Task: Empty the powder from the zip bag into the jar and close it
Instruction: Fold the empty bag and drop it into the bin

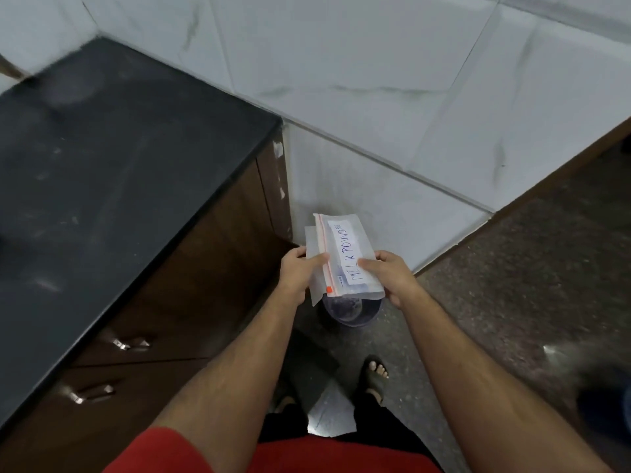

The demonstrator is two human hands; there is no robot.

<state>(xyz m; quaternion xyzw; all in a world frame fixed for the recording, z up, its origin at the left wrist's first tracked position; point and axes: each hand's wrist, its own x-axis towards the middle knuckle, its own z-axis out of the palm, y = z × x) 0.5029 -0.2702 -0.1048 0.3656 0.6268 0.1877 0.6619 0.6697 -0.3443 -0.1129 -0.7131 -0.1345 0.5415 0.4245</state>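
Note:
A clear zip bag (pixel 341 247) with a red zip strip and a white label reading "MILK POWDER" is held in front of me, past the counter's end and above the floor. My left hand (pixel 298 273) pinches its left side by the zip. My right hand (pixel 392 278) grips its right lower edge. Just under the bag shows part of a round clear plastic container (pixel 355 312), perhaps the jar; the bag hides most of it, and I cannot tell what supports it.
A black stone counter (pixel 102 186) runs along the left, with brown drawers and metal handles (pixel 131 343) below. White marble wall tiles (pixel 375 80) stand behind. Speckled floor (pixel 529 285) lies to the right. My sandalled foot (pixel 375 372) is below.

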